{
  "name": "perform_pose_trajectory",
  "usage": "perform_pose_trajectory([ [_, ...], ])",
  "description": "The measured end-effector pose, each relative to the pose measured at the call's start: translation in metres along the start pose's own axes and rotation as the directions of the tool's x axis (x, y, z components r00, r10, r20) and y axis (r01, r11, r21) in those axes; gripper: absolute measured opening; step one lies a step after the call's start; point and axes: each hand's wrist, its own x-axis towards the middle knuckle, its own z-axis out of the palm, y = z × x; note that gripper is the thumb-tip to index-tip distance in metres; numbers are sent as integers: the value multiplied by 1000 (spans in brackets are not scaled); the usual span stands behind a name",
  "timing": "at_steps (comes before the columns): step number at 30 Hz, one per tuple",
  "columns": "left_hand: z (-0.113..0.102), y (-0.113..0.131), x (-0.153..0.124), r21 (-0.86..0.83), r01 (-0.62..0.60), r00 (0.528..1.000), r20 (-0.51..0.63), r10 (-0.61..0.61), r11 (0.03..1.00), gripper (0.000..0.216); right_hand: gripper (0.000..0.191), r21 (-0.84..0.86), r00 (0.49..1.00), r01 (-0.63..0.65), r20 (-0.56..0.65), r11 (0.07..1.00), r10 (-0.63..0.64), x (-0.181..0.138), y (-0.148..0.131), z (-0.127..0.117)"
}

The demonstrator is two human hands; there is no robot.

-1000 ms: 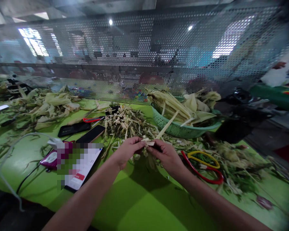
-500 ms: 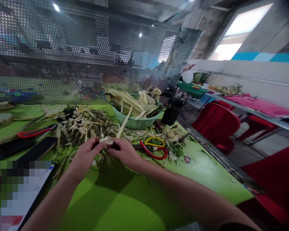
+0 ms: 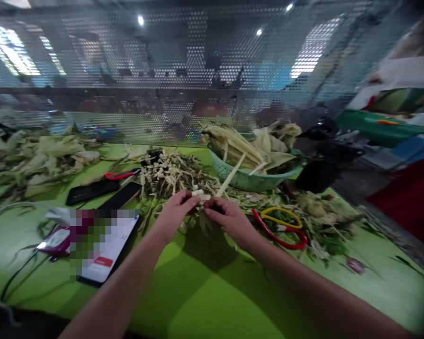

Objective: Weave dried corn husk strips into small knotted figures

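Observation:
My left hand (image 3: 176, 212) pinches a small pale piece of corn husk (image 3: 199, 193) between thumb and fingers. Close against it, my right hand (image 3: 231, 220) is closed on the same piece from the other side. A long flat husk strip (image 3: 232, 175) sticks up from between the hands, slanting toward the basket. The fingers partly hide the piece, so how it is folded cannot be made out. Just beyond the hands lies a heap of cut dry husk bits (image 3: 173, 172). Scissors with red and yellow handles (image 3: 282, 227) rest to the right of my right hand.
A green basket (image 3: 247, 181) of dried husks stands behind the hands, before a perforated metal screen (image 3: 155, 94). On the left lie a phone with a lit screen (image 3: 115, 249), dark flat objects, a red-handled tool (image 3: 122, 175) and a husk pile (image 3: 45, 155). A black container (image 3: 316, 172) stands right.
The view has swung left, so the table's things appear farther right and more of its left side shows. Both hands keep their pinch on the husk piece, with little other movement.

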Motion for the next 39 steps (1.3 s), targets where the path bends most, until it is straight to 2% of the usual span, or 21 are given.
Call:
perform_pose_trajectory([
  [4,0,-1,1,14,-4,999,52,3,1000,28,26,-17,1000,-17,-22,1000,17,1,1,0],
  [7,0,-4,2,16,-15,999,46,14,1000,27,25,-35,1000,-14,-28,999,13,1,0,0],
  [11,0,-6,2,-73,46,997,68,-41,996,28,22,-78,1000,-6,-16,997,4,3,-2,-2],
  [17,0,-2,-1,-201,155,983,124,-132,967,30,17,-272,995,88,-31,958,-100,3,0,-4],
  [26,1,-3,-1,-129,57,986,160,-36,990,31,22,-258,991,66,-97,964,-94,3,2,-5],
  [32,-2,-3,2,-81,54,987,153,-41,995,28,23,-285,991,57,-98,957,-88,3,2,-4],
  [39,-10,1,1,103,-24,977,215,1,994,23,26,-276,994,71,-57,958,-90,4,6,-6],
])
